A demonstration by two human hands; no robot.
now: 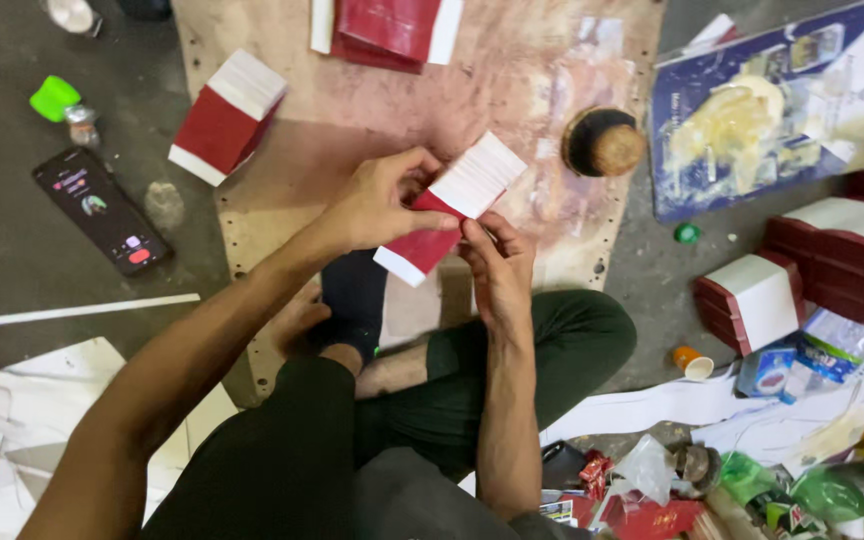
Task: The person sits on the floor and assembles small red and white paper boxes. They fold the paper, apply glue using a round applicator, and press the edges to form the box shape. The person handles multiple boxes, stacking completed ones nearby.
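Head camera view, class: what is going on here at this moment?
A person sits cross-legged on the floor and holds a small red-covered booklet with a white page block in both hands above a stained brown board. The left hand grips its left side; the right hand pinches its lower edge. Similar red booklets lie around, with a black phone on the left.

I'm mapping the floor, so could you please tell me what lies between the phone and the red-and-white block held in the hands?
In the head view, another red-and-white block stands on the board, between the phone and the held block.
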